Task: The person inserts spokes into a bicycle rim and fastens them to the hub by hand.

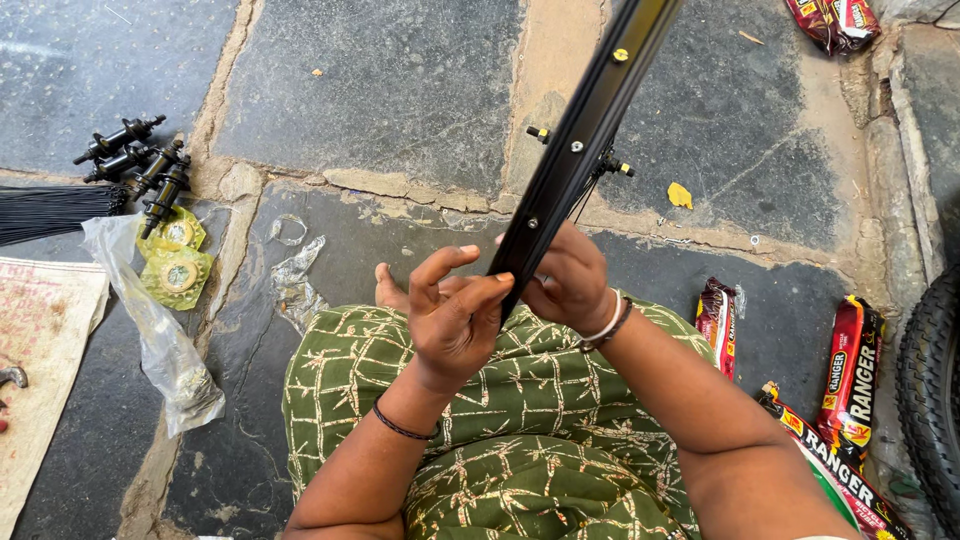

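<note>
Head view, looking down at a person seated on a stone floor [380,90]. A black wheel rim [585,130] rises edge-on from the lap toward the top edge of the view, its lower end held between both hands above the green patterned cloth [530,400] over the knees. The right hand [570,280] is closed around the rim's lower end from the far side; the left hand [455,315] rests against the near side with thumb and forefinger pinched at the rim's edge and the other fingers spread. Whether a small part sits inside that pinch cannot be told. Brass-tipped nipples [540,132] project from both sides of the rim, and a spoke [583,197] runs down from one of them.

The step in hand appears to be fitting or tightening a spoke end at a rim hole. The next move likely calls for a steady right-hand hold and fine finger turning by the left.

At the floor's left edge lie a bundle of spokes [55,210], black hubs [140,160], a clear plastic bag [160,340] and green-backed sprockets [178,262]. Red wrapped packets [855,365] lie at the right edge beside a tyre [930,390].
</note>
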